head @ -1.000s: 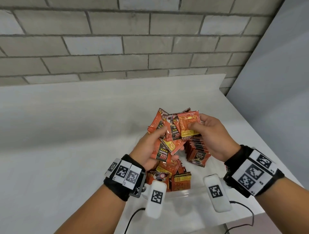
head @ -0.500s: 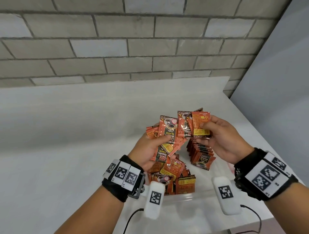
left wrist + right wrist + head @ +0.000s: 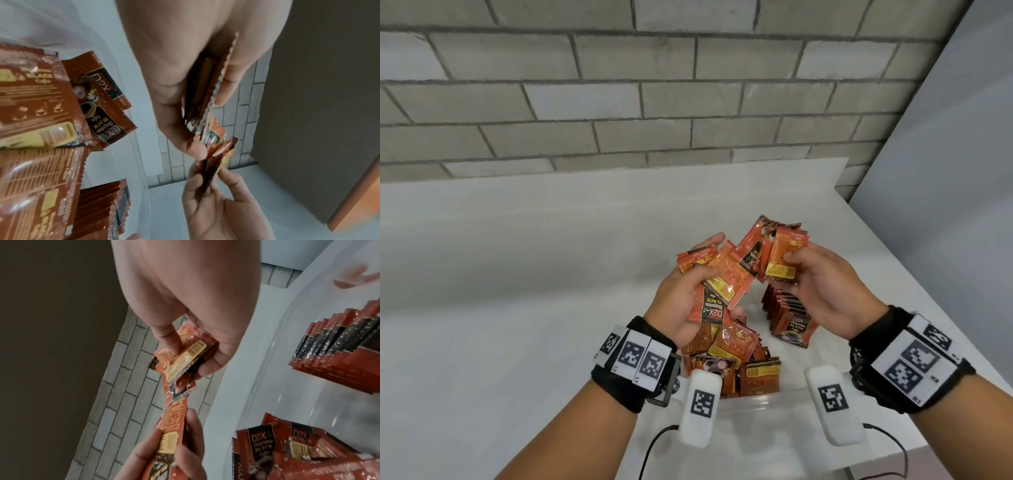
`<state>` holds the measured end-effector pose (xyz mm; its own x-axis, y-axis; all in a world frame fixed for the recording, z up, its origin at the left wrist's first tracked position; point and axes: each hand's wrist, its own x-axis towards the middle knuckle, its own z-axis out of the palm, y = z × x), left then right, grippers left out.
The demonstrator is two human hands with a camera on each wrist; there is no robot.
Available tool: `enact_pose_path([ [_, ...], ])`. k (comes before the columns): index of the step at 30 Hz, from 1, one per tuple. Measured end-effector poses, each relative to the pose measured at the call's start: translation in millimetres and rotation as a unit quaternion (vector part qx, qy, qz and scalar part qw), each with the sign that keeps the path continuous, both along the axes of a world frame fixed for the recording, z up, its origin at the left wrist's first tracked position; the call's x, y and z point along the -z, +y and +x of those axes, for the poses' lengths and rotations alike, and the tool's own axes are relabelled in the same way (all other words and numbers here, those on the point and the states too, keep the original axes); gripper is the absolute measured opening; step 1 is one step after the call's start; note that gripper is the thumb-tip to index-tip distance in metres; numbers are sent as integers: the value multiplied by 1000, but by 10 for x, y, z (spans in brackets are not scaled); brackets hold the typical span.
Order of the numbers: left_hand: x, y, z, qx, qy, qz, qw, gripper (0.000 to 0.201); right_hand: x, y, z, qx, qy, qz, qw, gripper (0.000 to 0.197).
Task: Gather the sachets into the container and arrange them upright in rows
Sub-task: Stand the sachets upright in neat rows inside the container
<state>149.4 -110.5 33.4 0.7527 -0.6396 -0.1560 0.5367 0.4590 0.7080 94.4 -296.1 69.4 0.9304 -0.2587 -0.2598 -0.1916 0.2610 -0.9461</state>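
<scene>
Both hands hover above a clear plastic container (image 3: 763, 402) on the white table. My left hand (image 3: 688, 294) grips a fan of several red-orange coffee sachets (image 3: 722, 277), thumb on top. My right hand (image 3: 811, 274) pinches a small bunch of sachets (image 3: 782, 255) between thumb and fingers, its lower edge close to the left bunch. Inside the container, a row of upright sachets (image 3: 789, 317) leans at the right and a loose heap of sachets (image 3: 732, 359) lies at the near left. The wrist views show each hand (image 3: 197, 91) (image 3: 185, 331) clamping its bunch edge-on.
A grey brick wall (image 3: 654, 102) runs behind the white table (image 3: 517, 274). A plain grey panel (image 3: 945, 205) stands at the right, past the table's right edge. Two white tagged sensor modules (image 3: 702, 404) with cables hang under my wrists near the container's front rim.
Both hands have risen slightly and drawn a little apart. The right hand now holds a separate small bunch, tilted, while the left hand's fan has turned back-side up.
</scene>
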Motion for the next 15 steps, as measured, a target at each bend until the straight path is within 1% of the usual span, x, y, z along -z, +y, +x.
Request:
enact_pose_path([
  [3, 4, -1, -14, -28, -20, 32, 999, 40, 17, -18, -45, 5, -1, 23, 1000, 21],
  [6, -17, -38, -71, -49, -85, 91, 991, 17, 56, 65, -86, -26, 24, -10, 999, 23],
  [8, 5, -60, -98, -56, -124, 131, 982, 12, 81, 128, -97, -38, 35, -25, 998, 23],
  [10, -10, -72, -131, -54, -148, 149, 976, 10, 85, 169, -99, -38, 33, -23, 998, 22],
  [12, -26, -74, -145, -37, -150, 149, 977, 11, 75, 175, -96, -37, 22, -18, 999, 21],
  [14, -61, -62, -150, -27, -125, 143, 982, 11, 53, 161, -92, -35, 16, -16, 999, 20],
  [15, -68, -58, -146, -25, -99, 131, 986, 14, 37, 148, -90, -30, 15, -15, 999, 19],
])
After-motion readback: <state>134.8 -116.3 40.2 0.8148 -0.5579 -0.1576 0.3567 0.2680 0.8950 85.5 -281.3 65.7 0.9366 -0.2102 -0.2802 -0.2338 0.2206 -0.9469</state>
